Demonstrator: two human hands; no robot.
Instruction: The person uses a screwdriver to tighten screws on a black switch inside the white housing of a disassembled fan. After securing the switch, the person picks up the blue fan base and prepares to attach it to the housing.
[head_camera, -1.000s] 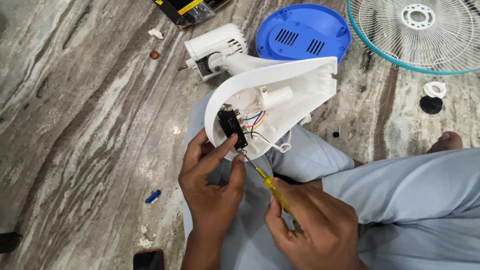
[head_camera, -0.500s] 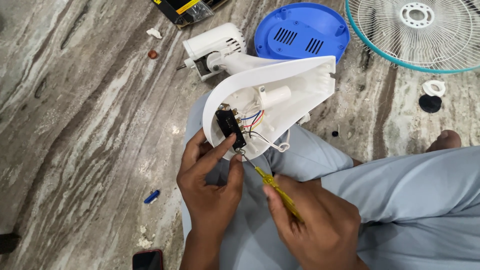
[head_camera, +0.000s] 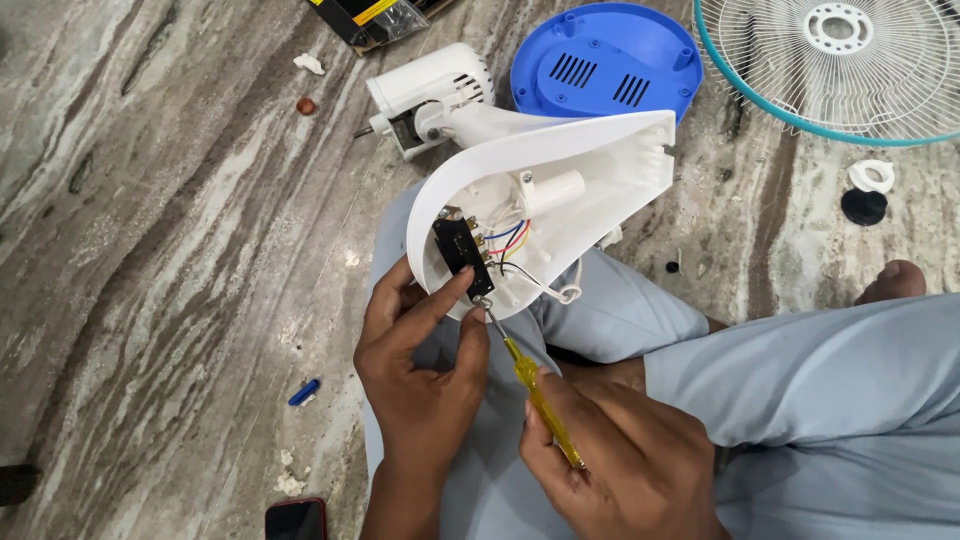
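Head view: I see the left hand (head_camera: 420, 370) pinching the rim of the white housing (head_camera: 560, 180), thumb at the black switch (head_camera: 462, 255). Right hand (head_camera: 630, 465) is closed around a yellow screwdriver (head_camera: 535, 395), tip at the housing's lower edge, over the lap. Blue base (head_camera: 605, 60) lies on the floor (head_camera: 150, 250).

Glossy white plastic housing (head_camera: 590, 160) — polished marble floor (head_camera: 150, 250)

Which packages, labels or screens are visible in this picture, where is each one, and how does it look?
Package: top edge of the view, on the marble floor above the white fan motor; flat, black and yellow, with a clear plastic part.
Phone: bottom edge, on the floor beside the left hand's wrist; dark screen, red rim, partly cut off.
No signs or separate labels are visible.
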